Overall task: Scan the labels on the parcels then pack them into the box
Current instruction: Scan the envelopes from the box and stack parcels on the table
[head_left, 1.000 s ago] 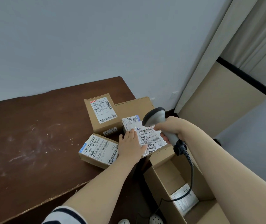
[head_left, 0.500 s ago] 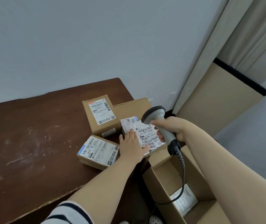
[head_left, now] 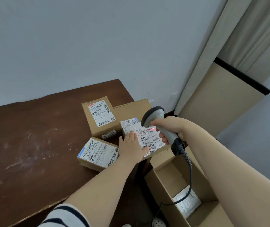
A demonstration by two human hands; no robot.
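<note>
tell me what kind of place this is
Probably a room used as a makeshift parcel-packing spot: labelled parcels on a scuffed wooden table, a corded barcode scanner, an open carton beside a curtain.

The white label (head_left: 148, 139) under the scanner (head_left: 153, 114) reads 502-602-12-915 below its barcode and, in bold lower down, 57-6-3616. The rear parcel (head_left: 100, 115) has a side sticker (head_left: 109, 134) marked 80 2-3205. The front-left parcel (head_left: 98, 152) shows 501E- M1 A218; finer print is unreadable.
</note>
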